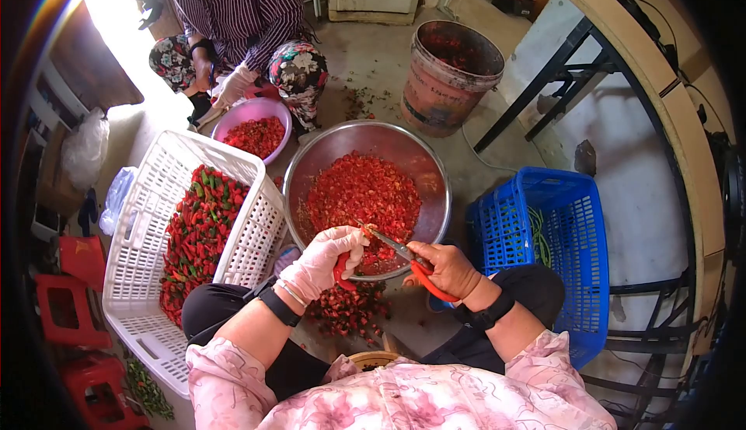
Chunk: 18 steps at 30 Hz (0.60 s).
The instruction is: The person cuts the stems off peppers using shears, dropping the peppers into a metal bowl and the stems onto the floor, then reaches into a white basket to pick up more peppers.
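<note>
My left hand (pixel 320 260), in a thin whitish glove, is closed on red chili peppers (pixel 341 273); one hangs below the fingers. Bare, my right hand (pixel 449 269) grips orange-handled scissors (pixel 426 281), whose blades reach the left fingertips. Both hands are over the near rim of a wide metal bowl (pixel 429 167) holding chopped red chili (pixel 361 197). On the floor beneath lies a heap of dark red and green scraps (pixel 347 313). Left of the bowl, a white plastic basket (pixel 140 189) contains whole red and green chili peppers (pixel 200 232).
A blue basket (pixel 579 274) stands at right, with green strands inside. Behind the bowl is a stained pink bucket (pixel 443 92). Another person (pixel 241 18) squats at far left by a pink basin (pixel 221 127) of chopped chili. Red stools (pixel 70 309) stand at left, a table frame (pixel 660 96) at right.
</note>
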Available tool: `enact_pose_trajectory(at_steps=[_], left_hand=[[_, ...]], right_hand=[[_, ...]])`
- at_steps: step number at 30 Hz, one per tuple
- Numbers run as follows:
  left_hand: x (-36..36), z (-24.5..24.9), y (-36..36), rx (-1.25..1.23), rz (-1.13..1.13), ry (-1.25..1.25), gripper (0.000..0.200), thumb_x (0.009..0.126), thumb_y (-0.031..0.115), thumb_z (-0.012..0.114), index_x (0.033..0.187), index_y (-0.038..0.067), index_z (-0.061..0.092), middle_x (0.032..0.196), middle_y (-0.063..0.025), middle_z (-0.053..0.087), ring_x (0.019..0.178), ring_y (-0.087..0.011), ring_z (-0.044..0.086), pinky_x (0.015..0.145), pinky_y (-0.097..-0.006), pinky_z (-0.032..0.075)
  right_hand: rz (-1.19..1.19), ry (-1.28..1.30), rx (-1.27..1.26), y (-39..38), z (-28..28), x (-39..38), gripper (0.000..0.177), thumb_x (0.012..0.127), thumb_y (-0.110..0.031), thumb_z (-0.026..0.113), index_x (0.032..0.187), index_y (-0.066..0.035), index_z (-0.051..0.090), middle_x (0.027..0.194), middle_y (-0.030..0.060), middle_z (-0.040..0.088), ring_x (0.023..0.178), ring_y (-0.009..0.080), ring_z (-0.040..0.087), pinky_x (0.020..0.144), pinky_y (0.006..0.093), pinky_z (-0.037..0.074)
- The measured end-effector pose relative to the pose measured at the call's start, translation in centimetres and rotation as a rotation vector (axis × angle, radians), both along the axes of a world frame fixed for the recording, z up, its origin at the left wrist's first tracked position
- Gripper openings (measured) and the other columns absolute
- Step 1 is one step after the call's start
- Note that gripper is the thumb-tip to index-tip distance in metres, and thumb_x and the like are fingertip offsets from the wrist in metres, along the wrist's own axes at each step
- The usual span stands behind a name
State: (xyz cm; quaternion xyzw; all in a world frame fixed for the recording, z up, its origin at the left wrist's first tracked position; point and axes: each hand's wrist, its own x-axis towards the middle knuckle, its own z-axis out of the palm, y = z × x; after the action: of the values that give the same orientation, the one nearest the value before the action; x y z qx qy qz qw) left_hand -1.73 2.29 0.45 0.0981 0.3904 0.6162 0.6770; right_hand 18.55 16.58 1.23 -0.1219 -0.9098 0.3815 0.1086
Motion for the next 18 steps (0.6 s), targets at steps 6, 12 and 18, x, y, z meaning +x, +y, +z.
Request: enact_pose_trajectory(at_steps=[6,12,18], left_hand=[[-0.7,-1.0,-0.5,-0.145,-0.245,0.393,0.017,0.083,0.018,0.054,0.079,0.002,0.058,0.054,0.0002,0.048,0.044,-0.0092,0.044,0.037,-0.0224,0.034],[0.3,-1.7,-1.8,-0.281,-0.702,1.446,0.025,0.068,0.028,0.066,0.077,0.005,0.065,0.069,-0.0152,0.06,0.065,-0.029,0.058,0.063,-0.0361,0.046],[-0.7,-2.3,-0.7,-0.233,-0.285,0.407,0.015,0.069,0.009,0.053,0.079,-0.001,0.058,0.068,-0.0094,0.056,0.056,-0.0191,0.053,0.046,-0.0271,0.043]], right_hand=[[-0.113,-0.054,-0.026,1.6,-0.4,0.5,0.052,0.068,-0.032,0.072,0.106,-0.003,0.053,0.07,0.0154,0.059,0.061,0.0287,0.059,0.055,0.0333,0.046],[-0.236,0.011,-0.075,1.7,-0.3,0.5,0.048,0.069,-0.024,0.073,0.107,-0.002,0.052,0.071,0.0163,0.059,0.059,0.0223,0.061,0.054,0.0284,0.046],[-0.267,-0.005,-0.142,1.2,0.4,0.4,0.046,0.071,-0.019,0.072,0.108,-0.001,0.052,0.073,0.0123,0.062,0.063,0.011,0.06,0.06,0.0248,0.048]])
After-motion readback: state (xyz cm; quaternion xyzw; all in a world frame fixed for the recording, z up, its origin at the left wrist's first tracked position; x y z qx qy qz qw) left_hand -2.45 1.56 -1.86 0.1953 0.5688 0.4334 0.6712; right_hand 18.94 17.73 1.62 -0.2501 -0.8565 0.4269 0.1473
